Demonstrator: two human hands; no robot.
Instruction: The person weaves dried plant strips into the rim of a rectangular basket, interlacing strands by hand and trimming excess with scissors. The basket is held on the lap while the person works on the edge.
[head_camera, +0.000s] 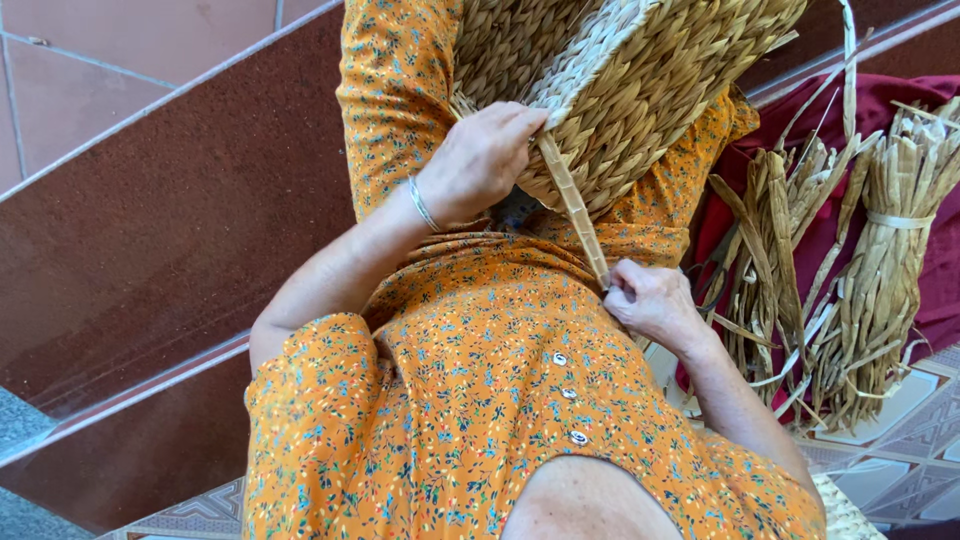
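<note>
Left hand (482, 160), silver bangle (423, 204) at wrist: clenched on the edge of a woven straw basket (640, 90), which rested on the lap against the orange floral dress (480, 380). Flat straw strand (573, 205): ran taut from basket down to right hand (650, 300), pinched in its closed fingers. Bundled dried straw (880, 270): lay on dark red cloth (930, 260), far right.

A straw-tan woven basket of plaited dried leaf (640, 90) shows a herringbone weave at the upper centre. The orange cotton dress (480, 400) carries small multicoloured flowers. At right, pale tan dried leaf bundles (880, 270) lie on dark red cloth (940, 250). Left, reddish-brown speckled stone steps (170, 220).
</note>
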